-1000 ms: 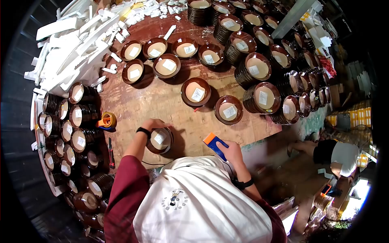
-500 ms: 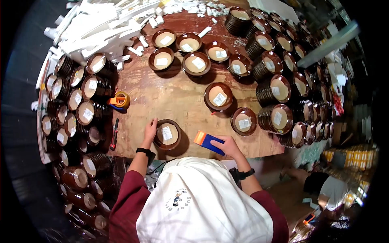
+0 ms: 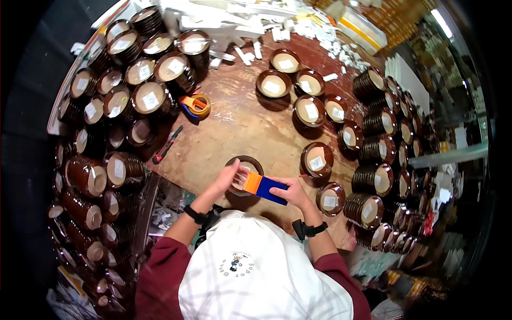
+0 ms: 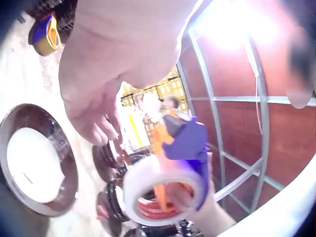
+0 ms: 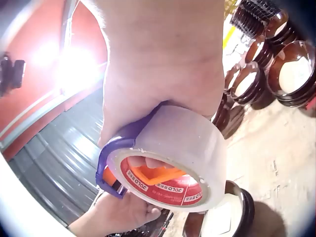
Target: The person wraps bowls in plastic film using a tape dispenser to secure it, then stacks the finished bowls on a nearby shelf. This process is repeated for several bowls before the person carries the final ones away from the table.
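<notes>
In the head view my right hand (image 3: 292,193) grips a blue and orange tape dispenser (image 3: 266,190); the right wrist view shows its wide clear tape roll (image 5: 173,143) with fingers inside the core. My left hand (image 3: 228,178) is beside the dispenser's orange end, its fingers loosely bent; in the left wrist view a gap separates this hand (image 4: 118,54) from the dispenser (image 4: 190,143). Beneath both hands a brown bowl with a pale inside and a white label stands on the wooden board, its rim (image 3: 249,159) partly covered by them.
Stacks of brown bowls (image 3: 170,66) line the left side, and more stacks (image 3: 376,178) fill the right. Several labelled bowls (image 3: 309,110) stand at the back. Another tape dispenser (image 3: 196,106) and a red-black cutter (image 3: 167,145) lie left. White foam pieces (image 3: 229,21) are piled behind.
The left hand has left the bowl's side and moved right, over the bowl to the dispenser. The dispenser in the right hand has come closer to the bowl. The head view has turned.
</notes>
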Demonstrator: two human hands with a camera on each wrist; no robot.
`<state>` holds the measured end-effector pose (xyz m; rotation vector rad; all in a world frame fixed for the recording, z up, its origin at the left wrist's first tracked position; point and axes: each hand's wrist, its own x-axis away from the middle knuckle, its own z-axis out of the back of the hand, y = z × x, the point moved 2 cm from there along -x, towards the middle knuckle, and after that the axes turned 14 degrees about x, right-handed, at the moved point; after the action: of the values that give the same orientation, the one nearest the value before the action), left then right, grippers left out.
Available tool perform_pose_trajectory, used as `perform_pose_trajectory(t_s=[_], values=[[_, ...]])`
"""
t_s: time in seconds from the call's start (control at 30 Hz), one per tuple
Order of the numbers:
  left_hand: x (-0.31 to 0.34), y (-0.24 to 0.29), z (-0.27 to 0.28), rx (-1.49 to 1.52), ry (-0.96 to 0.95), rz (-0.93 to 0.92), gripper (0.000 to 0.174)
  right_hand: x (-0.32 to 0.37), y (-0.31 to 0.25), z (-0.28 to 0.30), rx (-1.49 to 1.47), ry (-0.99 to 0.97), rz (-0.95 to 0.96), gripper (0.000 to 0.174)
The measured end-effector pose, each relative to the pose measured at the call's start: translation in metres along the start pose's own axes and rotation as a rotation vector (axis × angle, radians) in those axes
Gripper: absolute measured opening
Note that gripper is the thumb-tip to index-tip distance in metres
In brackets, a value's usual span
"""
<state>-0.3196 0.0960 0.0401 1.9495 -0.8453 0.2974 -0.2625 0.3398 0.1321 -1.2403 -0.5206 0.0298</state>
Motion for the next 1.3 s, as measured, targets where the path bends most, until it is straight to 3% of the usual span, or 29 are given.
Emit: perform_pose_trajectory(t_s=[0.03,0.13,0.23,0.33,0.47,0.5,0.57,0.67,0.77,0.9,0.93,1.03,1.17,1.2,1.3], values=[[0.015,0.005,-0.007,0.032,-0.044,0.090,0.055,-0.007,-0.005,-0.003,0.023,-0.008,0.003,0.042],[0.041,0.017,-0.017,0.191,-0.078,0.068,0.048,-0.025,-0.012,-0.012,0.065,-0.041,0.002,0.042],[0.027,0.001,0.010,0.240,-0.093,-0.030,0.039,-0.042,-0.012,-0.019,0.032,-0.060,0.012,0.043],[0.015,0.000,0.024,0.179,-0.011,-0.101,0.029,-0.052,-0.017,-0.022,0.074,-0.069,0.007,0.043],[-0.003,0.001,0.046,-0.191,0.123,-0.278,0.027,-0.065,-0.031,-0.029,0.150,-0.086,-0.091,0.042],[-0.007,0.001,0.051,-0.139,0.158,-0.286,0.027,-0.067,-0.042,-0.027,0.248,-0.101,-0.115,0.042],[-0.017,-0.006,0.072,-0.033,0.228,-0.301,0.027,-0.069,-0.061,-0.020,0.444,-0.131,-0.161,0.042],[-0.032,-0.011,0.152,-0.071,0.403,-0.191,0.027,-0.052,-0.074,0.017,0.495,-0.091,-0.323,0.042],[-0.049,-0.046,0.176,-0.057,0.329,-0.123,0.028,-0.043,-0.081,0.031,0.511,-0.100,-0.348,0.041],[-0.068,-0.061,0.160,-0.157,0.444,-0.039,0.029,-0.065,-0.117,0.000,0.588,-0.073,-0.486,0.044],[-0.077,-0.070,0.161,-0.188,0.444,-0.091,0.028,-0.073,-0.114,-0.006,0.648,-0.065,-0.385,0.045],[-0.081,-0.084,0.146,-0.400,0.426,-0.068,0.032,-0.080,-0.126,-0.010,0.635,-0.030,-0.380,0.045],[-0.075,-0.092,0.123,-0.618,0.552,-0.229,0.034,-0.075,-0.113,0.006,0.677,-0.050,-0.408,0.046],[-0.071,-0.090,0.121,-0.497,0.553,-0.192,0.037,-0.072,-0.104,0.009,0.673,-0.043,-0.429,0.046],[-0.061,-0.081,0.112,-0.518,0.585,-0.231,0.037,-0.067,-0.092,0.014,0.621,-0.030,-0.427,0.046]])
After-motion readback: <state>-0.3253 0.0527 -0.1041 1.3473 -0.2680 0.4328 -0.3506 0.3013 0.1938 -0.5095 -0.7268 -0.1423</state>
